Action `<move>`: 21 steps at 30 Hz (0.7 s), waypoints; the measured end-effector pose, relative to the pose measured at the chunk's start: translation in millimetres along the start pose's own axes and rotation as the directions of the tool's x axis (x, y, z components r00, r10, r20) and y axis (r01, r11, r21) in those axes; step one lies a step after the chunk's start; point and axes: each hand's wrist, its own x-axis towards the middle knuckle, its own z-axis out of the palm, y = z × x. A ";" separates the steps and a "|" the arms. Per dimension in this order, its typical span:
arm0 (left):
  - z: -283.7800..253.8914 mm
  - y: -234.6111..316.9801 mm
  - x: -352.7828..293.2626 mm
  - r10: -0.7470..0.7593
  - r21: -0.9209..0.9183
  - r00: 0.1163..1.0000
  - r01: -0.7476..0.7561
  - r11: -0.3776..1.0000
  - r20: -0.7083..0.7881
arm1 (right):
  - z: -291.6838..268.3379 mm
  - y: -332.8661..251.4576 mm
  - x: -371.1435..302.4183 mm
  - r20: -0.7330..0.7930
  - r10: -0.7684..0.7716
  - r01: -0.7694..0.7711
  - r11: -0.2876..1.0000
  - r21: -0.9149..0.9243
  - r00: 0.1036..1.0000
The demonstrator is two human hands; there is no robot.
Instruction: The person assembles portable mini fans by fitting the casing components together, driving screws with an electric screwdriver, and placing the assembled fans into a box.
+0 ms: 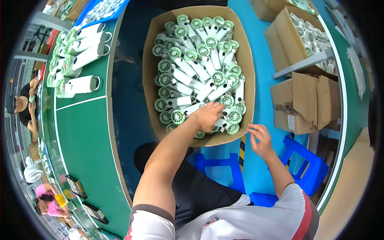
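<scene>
A large cardboard box point(149, 86) is packed with handheld fans point(202, 68), each with a white handle and a round pale-green head. My left hand point(208, 117) reaches into the near part of the box, its fingers curled down around a handheld fan that the hand mostly covers. Just outside the box's near right corner, my right hand point(261, 141) is raised by the rim, fingers loosely bent and apart, holding nothing.
Several more fans point(84, 56) lie on the green table point(86, 132) at left, below a blue tray point(100, 12). Blue plastic stools point(308, 164) stand near my right arm. Cartons point(294, 104) line the right side. Other people sit far left.
</scene>
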 end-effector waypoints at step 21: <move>6.2 98.7 -23.7 -0.644 -0.131 0.749 0.631 0.765 -0.151 | 49.9 -49.0 24.1 0.121 -0.334 0.304 0.928 0.215 0.935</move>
